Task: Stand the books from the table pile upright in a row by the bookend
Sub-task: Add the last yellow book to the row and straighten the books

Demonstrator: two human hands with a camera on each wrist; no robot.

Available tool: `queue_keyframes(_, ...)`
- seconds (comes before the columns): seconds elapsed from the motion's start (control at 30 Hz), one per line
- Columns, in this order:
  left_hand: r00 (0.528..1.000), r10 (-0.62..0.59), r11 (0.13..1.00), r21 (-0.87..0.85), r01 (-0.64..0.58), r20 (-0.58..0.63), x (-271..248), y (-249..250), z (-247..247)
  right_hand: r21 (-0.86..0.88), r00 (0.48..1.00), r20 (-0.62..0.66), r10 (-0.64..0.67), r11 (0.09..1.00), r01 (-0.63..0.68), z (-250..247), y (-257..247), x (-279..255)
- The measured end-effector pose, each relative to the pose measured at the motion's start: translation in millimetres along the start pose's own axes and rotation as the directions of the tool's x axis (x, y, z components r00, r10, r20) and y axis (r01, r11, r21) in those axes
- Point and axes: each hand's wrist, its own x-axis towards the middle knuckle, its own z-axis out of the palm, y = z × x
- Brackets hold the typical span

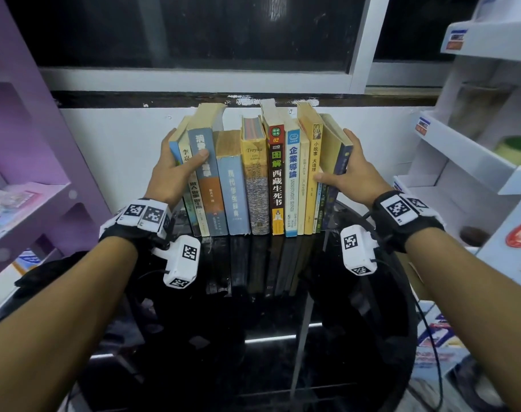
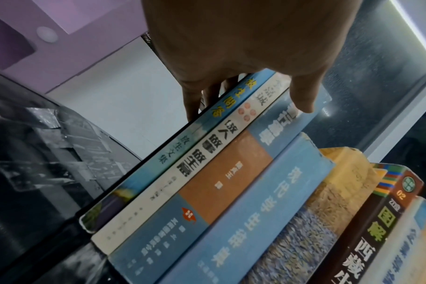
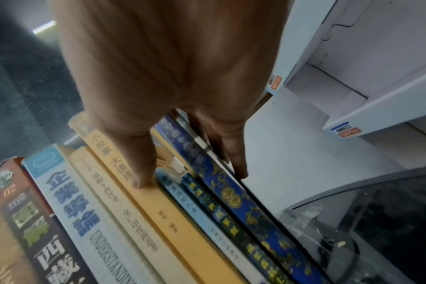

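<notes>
While both hands clamp it, row of books (image 1: 255,176) stands upright on black table (image 1: 253,322). Left hand (image 1: 176,171) fingers grip left-end books; right hand (image 1: 350,173) fingers grip right-end books, thumb across spines.

Yellow book spine (image 1: 254,179): "Troyka". Brown spine (image 1: 276,185): "02". Blue-white spine (image 1: 293,185): "UNDERSTANDING".

Row of books (image 1: 257,179) standing upright on a glossy black table (image 1: 253,322), spines facing the camera, blue and cream paperbacks on the left leaning slightly, a dark "02" spine (image 1: 277,185) near the middle, yellow and navy volumes at the right end, packed side by side.
</notes>
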Motion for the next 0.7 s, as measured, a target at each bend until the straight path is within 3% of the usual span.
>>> queue_keyframes(0.13, 1.0, 0.009, 0.995, 0.101, -0.012, 0.025, -2, 5, 5, -0.05, 0.999, 0.019, -0.037, 0.998, 0.038, -8, 5, 4)
queue_keyframes(0.3, 0.988, 0.106, 0.957, 0.259, -0.133, 0.115, -2, 14, 6, -0.068, 0.998, 0.06, -0.034, 0.997, 0.038, -18, 8, 13)
queue_keyframes(0.7, 0.991, 0.12, 0.951, 0.279, -0.134, 0.067, -1, -1, -5, -0.092, 0.995, 0.063, -0.074, 0.993, 0.08, -17, 0, 10)
